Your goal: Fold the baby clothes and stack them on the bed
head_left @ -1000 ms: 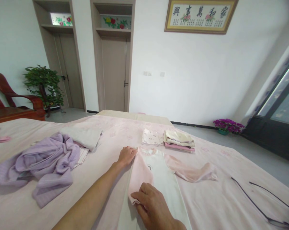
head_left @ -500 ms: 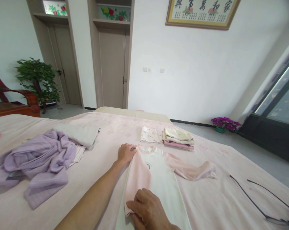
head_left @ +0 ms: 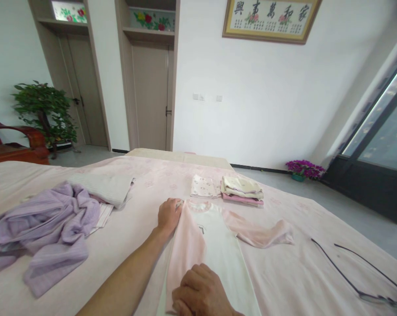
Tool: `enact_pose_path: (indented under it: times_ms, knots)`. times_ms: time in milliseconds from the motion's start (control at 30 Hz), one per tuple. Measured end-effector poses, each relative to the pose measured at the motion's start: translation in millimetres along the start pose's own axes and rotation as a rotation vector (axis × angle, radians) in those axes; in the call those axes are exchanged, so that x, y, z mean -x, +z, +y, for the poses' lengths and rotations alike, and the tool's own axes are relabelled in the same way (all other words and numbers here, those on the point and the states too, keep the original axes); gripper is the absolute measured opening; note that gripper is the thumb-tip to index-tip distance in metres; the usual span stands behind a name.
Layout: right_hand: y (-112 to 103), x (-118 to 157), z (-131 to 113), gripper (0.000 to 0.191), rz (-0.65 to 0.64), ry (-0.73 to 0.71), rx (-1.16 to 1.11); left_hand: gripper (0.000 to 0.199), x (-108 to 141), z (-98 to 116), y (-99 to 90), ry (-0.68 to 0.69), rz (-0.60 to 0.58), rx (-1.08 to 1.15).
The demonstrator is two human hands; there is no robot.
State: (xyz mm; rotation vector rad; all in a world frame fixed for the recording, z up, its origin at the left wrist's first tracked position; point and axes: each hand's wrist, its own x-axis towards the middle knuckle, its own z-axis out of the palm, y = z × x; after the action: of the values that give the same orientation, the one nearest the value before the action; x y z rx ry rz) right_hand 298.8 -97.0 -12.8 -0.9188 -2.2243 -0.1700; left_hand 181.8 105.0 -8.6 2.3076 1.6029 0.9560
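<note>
A white child's shirt (head_left: 218, 245) with pink sleeves lies flat on the pink bedspread (head_left: 284, 272). Its left-side sleeve (head_left: 186, 245) is folded down over the body, while the other sleeve (head_left: 262, 230) stretches out to the right. My left hand (head_left: 169, 216) has its fingers closed on the shirt's shoulder, beside the collar. Lower down, my right hand (head_left: 201, 292) is closed at the cuff end of the folded sleeve; its fingertips are partly hidden.
Rumpled purple cloth (head_left: 53, 224) and a pale grey garment (head_left: 106, 188) lie at left. Beyond the shirt are a folded patterned cloth (head_left: 203, 186) and a stack of folded clothes (head_left: 241, 191). Eyeglasses (head_left: 359, 289) rest at lower right.
My right hand has moved slightly down, drawing the folded sleeve straighter along the shirt. My left hand stays at the shoulder. The whole view has shifted a little.
</note>
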Motion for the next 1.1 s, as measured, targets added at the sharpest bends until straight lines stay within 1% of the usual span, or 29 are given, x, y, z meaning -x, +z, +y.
enact_pose_path:
  times_ms: [67, 100, 200, 300, 367, 500, 667, 733, 833, 900, 933, 1000, 1067, 1100]
  knots:
    - [-3.8, -1.3, 1.2, 0.028, 0.010, 0.020, -0.045, 0.032, 8.3, 9.5, -2.0, 0.071, -0.003, 0.027]
    - [-4.5, -2.0, 1.9, 0.025, 0.005, 0.006, -0.056, 0.034, 12.7, 14.8, -1.7, 0.121, -0.021, 0.043]
    - [-1.0, -2.6, 3.9, 0.023, -0.046, -0.112, -0.051, 0.045, 23.9, 28.5, 5.0, 0.248, -0.138, 0.029]
    - [5.2, -1.5, 4.1, 0.031, -0.166, -0.204, -0.046, 0.062, 30.1, 32.7, 15.0, 0.256, -0.282, -0.077]
    - [6.9, -0.9, 2.9, 0.031, -0.222, -0.228, -0.052, 0.070, 31.2, 30.7, 19.9, 0.244, -0.327, -0.132]
    - [3.8, -0.9, -2.5, 0.031, -0.213, -0.180, -0.033, 0.072, 30.4, 25.1, 24.6, 0.255, -0.336, -0.177]
    - [-6.8, 2.0, -15.3, 0.034, -0.301, -0.196, -0.141, 0.068, 32.2, 25.2, 23.5, 0.280, -0.313, -0.180]
    - [-15.5, 0.6, -18.9, 0.034, -0.286, -0.113, -0.142, 0.064, 34.3, 27.5, 19.5, 0.266, -0.274, -0.170]
    - [-33.8, -5.5, -16.2, 0.029, -0.188, 0.149, -0.066, 0.054, 41.2, 33.0, 10.8, 0.247, -0.157, -0.147]
    - [-45.7, -7.3, -8.8, 0.029, -0.150, 0.321, 0.014, 0.051, 50.4, 36.8, 4.9, 0.245, -0.121, -0.112]
    - [-50.4, -5.7, -4.2, 0.032, -0.169, 0.376, 0.053, 0.051, 56.7, 38.4, 2.4, 0.247, -0.130, -0.092]
    - [-57.2, 3.3, 5.0, 0.044, -0.279, 0.425, 0.111, 0.054, 72.2, 39.8, -2.3, 0.267, -0.189, -0.074]
    - [-62.6, 18.0, 12.3, 0.056, -0.414, 0.421, 0.126, 0.059, 89.0, 39.1, -7.3, 0.328, -0.263, -0.107]
    - [-65.8, 25.9, 15.1, 0.059, -0.464, 0.417, 0.117, 0.063, 96.8, 38.2, -10.4, 0.365, -0.299, -0.139]
